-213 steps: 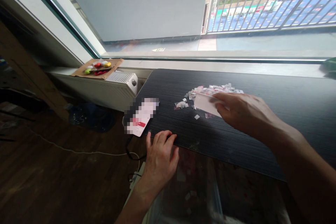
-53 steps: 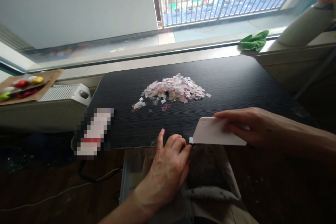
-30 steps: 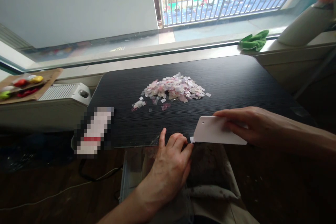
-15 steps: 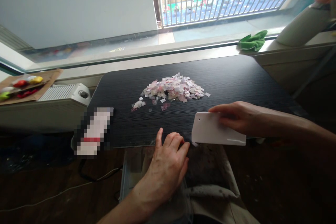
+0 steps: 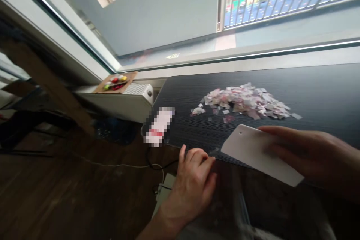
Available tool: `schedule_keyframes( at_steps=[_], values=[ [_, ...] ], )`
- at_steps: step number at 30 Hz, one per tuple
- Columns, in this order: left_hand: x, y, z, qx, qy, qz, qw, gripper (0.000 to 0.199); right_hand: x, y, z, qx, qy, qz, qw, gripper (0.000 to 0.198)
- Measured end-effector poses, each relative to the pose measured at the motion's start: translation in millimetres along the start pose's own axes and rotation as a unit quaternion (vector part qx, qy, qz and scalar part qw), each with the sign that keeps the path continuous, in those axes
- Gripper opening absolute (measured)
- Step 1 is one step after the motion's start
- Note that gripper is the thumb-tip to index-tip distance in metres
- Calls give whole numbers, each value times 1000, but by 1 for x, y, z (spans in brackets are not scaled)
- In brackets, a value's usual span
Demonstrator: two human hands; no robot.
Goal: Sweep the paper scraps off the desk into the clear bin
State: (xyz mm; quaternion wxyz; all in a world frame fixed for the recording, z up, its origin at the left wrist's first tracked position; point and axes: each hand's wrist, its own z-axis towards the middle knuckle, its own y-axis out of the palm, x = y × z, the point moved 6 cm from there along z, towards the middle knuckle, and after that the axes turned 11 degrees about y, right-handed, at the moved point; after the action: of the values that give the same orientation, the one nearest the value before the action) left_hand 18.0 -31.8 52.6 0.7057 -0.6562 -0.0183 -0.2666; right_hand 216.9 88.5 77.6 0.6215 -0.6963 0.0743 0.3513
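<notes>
My right hand grips a flat white plastic scraper with a small hole near one corner, its lower side hanging over the front edge of the black table. My left hand is at the same edge, loosely bent with fingers apart and nothing seen in it; its palm is hidden. Beyond both hands, on the table, lies a wide heap of small pale pink and white square pieces. A few loose pieces lie at its left.
A blurred-out flat item lies at the table's left end. Left of it, a white radiator carries cardboard with colourful items. A window runs behind the table. Cables trail across the floor below.
My view has swung left, so the table and heap appear farther right. The scraper has tilted, its right end lower, still in my right hand. My left hand stays by the table edge.
</notes>
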Motion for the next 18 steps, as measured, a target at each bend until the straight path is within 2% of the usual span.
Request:
schedule_keyframes(
  at_steps=[3,6,10,13,18],
  values=[
    [-31,-13,-31,66,-79,43,994,30,-42,36,31,-77,-32,4,997,44],
    [-57,-18,-60,114,-137,73,981,30,-89,57,55,-88,-82,-24,993,45],
    [-72,-14,-80,144,-158,87,973,32,-144,77,66,-77,-225,-78,968,45],
    [-73,-12,-84,153,-158,85,972,32,-163,89,67,-89,-286,-107,948,41],
    [-75,-9,-87,139,-171,57,974,29,-175,106,71,-107,-341,-133,924,35]
  ],
)
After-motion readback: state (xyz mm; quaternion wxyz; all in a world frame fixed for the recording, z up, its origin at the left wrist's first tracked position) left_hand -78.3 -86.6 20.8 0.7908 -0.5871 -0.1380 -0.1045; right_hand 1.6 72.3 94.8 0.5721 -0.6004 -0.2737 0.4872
